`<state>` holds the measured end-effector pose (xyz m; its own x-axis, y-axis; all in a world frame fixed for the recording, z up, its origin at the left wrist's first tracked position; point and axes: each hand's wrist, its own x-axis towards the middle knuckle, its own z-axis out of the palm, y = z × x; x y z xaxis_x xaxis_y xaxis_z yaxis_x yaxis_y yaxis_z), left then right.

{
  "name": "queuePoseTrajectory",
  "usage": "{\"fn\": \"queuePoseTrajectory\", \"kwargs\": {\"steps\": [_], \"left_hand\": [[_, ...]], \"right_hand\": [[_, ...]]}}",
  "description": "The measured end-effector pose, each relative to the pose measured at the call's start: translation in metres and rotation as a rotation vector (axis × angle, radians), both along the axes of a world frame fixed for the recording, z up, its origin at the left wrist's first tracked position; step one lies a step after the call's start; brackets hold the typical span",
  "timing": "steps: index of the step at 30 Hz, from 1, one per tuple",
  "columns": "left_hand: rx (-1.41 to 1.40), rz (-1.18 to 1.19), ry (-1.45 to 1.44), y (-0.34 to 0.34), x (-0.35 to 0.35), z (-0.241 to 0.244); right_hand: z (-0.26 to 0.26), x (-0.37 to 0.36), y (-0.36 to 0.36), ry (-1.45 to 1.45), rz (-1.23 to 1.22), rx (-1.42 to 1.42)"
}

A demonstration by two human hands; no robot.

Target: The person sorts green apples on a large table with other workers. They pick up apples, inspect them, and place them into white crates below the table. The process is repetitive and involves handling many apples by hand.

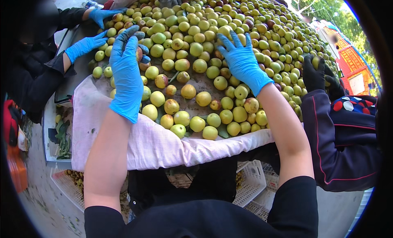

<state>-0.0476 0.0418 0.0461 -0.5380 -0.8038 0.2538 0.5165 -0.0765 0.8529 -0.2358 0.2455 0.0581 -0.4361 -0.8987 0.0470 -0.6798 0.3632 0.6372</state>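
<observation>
A heap of green-yellow jujubes (196, 49), many with brown or reddish patches, lies in front of me. My left hand (126, 69), in a blue glove with dark-stained fingers, is raised over the left side and holds a reddish-brown jujube (139, 53) between thumb and fingers. Palm down on the heap, my right hand (242, 60) wears a clean-looking blue glove. Its fingers are spread and touch the fruit; no jujube shows in its grasp, though the underside of the palm is hidden. Loose jujubes (188, 91) lie between my hands on the dirty sorting table (196, 107).
A pinkish striped cloth (159, 146) covers the table's near edge. To the left are a co-worker's blue-gloved hands (86, 46); to the right, another's black-gloved hand (313, 73) holds a jujube. White plastic crates (253, 181) stand below. Leaves (63, 139) fill a side tray.
</observation>
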Motion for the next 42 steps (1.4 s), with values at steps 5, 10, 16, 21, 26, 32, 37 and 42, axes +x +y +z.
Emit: {"fn": "queuePoseTrajectory", "kwargs": {"steps": [5,10,16,21,26,32,37,42], "left_hand": [[0.298,0.038,0.141,-0.017,0.011,0.003],[0.41,0.068,0.227,-0.037,0.021,-0.001],[0.398,0.1,0.145,-0.038,0.013,-0.007],[0.331,0.119,0.173,-0.045,0.025,-0.004],[0.366,0.0,0.327,-0.045,0.035,0.012],[0.015,-0.145,0.086,0.04,0.024,0.034],[-0.696,-0.321,-0.124,0.034,0.027,-0.004],[-0.331,-0.148,-0.084,0.014,0.015,0.002]], "right_hand": [[-0.034,0.062,-0.022,-0.592,0.107,-0.118],[-0.054,0.05,-0.071,-0.537,0.172,-0.287],[-0.063,0.049,-0.126,-0.601,0.297,-0.377],[-0.04,0.085,-0.091,-1.054,0.539,-0.212],[-0.024,0.11,0.004,-0.74,0.478,-0.042],[-0.051,0.11,-0.016,-0.785,0.774,-0.146],[-0.043,0.042,-0.057,-0.427,0.489,-0.365],[-0.031,0.011,-0.055,-0.401,0.011,-0.41]]}}
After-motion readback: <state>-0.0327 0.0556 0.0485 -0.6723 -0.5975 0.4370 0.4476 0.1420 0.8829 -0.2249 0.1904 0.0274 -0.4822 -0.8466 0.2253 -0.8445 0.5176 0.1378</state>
